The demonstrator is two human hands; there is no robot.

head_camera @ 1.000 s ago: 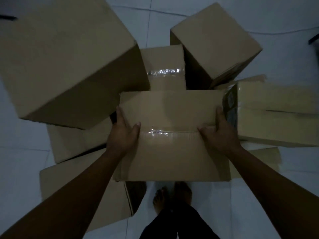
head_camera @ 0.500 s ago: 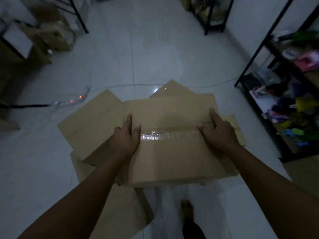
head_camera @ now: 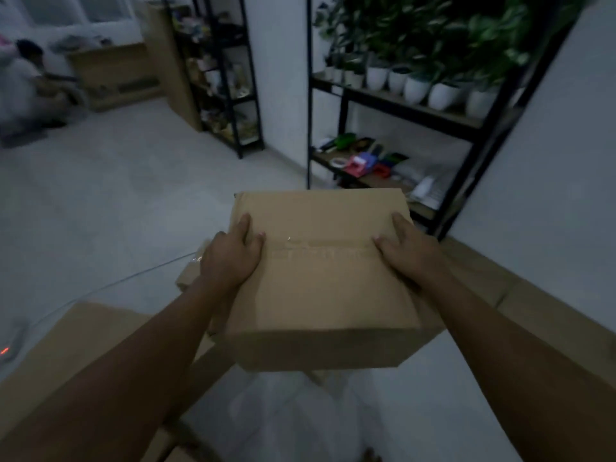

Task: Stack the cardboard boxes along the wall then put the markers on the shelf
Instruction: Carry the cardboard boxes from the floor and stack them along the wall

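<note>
Cardboard is gripped from both sides: the box (head_camera: 320, 278) is held off the floor (head_camera: 100, 208) between the left hand (head_camera: 230, 258) and right hand (head_camera: 410, 255), each clamped on a top edge with thumb on the taped lid. It should be kept level and carried to the boxes (head_camera: 520, 295) lying along the wall (head_camera: 550, 145), then set down squarely. Markers cannot be picked out on the shelf (head_camera: 383, 165) beyond.

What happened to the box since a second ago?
The cardboard box came up off the pile and is now carried toward the shelf with the plant pots. The left hand and right hand kept the same grip on its sides, by the tape.
</note>
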